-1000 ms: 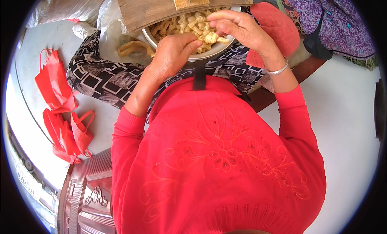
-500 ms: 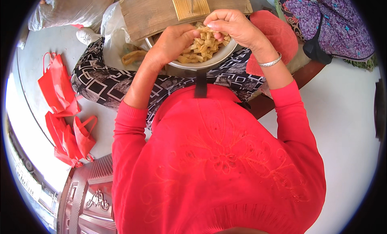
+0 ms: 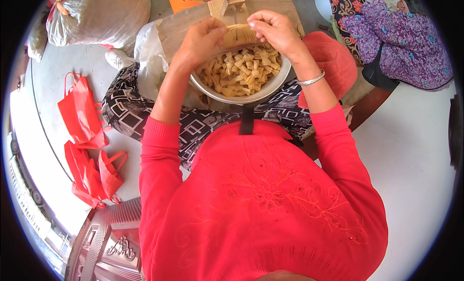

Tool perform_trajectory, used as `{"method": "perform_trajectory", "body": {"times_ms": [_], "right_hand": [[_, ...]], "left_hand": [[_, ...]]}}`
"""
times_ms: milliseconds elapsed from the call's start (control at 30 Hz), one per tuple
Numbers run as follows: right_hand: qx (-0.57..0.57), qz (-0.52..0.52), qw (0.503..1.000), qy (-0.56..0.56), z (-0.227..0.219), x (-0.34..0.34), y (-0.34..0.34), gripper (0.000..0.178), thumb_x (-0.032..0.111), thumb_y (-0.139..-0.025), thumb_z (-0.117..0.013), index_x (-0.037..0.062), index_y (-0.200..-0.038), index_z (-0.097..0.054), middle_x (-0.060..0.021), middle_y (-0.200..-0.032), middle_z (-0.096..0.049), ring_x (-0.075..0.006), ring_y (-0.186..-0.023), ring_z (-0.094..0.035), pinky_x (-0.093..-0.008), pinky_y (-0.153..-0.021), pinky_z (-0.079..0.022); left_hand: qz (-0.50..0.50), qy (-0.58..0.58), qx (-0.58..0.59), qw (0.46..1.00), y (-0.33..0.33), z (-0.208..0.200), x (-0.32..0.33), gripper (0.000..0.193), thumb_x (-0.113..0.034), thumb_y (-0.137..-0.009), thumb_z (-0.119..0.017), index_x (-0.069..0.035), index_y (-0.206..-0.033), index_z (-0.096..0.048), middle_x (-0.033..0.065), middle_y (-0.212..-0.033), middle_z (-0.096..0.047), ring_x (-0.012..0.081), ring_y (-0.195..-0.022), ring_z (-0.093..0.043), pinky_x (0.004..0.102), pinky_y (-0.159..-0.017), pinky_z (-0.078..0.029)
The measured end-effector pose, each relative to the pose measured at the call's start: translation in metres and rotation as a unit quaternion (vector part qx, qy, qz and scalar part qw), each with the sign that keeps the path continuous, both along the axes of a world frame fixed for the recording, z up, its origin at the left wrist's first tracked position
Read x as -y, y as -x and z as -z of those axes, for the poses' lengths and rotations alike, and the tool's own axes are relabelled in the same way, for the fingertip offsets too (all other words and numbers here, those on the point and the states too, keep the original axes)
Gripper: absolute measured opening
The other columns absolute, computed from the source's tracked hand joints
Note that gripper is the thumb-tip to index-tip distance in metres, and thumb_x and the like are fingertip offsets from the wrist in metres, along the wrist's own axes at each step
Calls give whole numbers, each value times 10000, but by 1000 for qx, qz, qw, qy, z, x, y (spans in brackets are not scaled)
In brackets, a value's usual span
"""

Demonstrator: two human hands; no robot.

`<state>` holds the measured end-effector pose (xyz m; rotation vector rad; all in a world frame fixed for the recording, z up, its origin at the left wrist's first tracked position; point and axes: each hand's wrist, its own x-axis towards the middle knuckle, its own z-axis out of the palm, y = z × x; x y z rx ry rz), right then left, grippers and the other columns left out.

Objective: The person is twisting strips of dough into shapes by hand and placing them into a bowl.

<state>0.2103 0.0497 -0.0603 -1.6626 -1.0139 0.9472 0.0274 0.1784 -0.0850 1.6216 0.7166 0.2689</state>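
Left hand [image 3: 203,39] and right hand [image 3: 276,33] pinch opposite ends of pale yellow strip [image 3: 238,26] above wooden board [image 3: 175,32]; metal bowl [image 3: 232,99] nearer body, heaped with knotted tan pieces [image 3: 241,70]; silver bracelet [image 3: 311,80] on right arm [image 3: 316,93]; red cloth [image 3: 332,58] right of bowl; red bags [image 3: 79,114] on floor [image 3: 48,78] at left; orange container [image 3: 178,3] beyond board

Grey floor [image 3: 48,72] beneath red bags [image 3: 82,114], plastic sack [image 3: 101,19]

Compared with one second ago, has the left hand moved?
Yes. Judged against the wooden board, the left hand has moved its grip forward, from over the pale bowl to over the board.
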Motion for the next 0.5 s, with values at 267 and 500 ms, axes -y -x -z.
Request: {"method": "perform_trajectory", "body": {"times_ms": [267, 500], "right_hand": [[194, 15, 981, -3, 34, -8, -7, 159, 154, -885, -643, 17, -954, -688, 3, -693, -602, -67, -645, -551, -243, -584, -467], [-154, 29, 988, 12, 33, 35, -9, 281, 74, -925, -586, 5, -1196, -608, 14, -847, -632, -81, -715, -582, -220, -655, -497]], "left_hand": [[-33, -257, -133, 957, -18, 18, -8, 195, -226, -893, -604, -33, -886, -626, 58, -677, -608, 119, -639, -556, 293, -592, -445], [-90, 41, 10, 995, 19, 19, -5, 172, -184, -910, -610, -19, -942, -649, 47, -703, -585, 140, -588, -519, 269, -556, -415]]}}
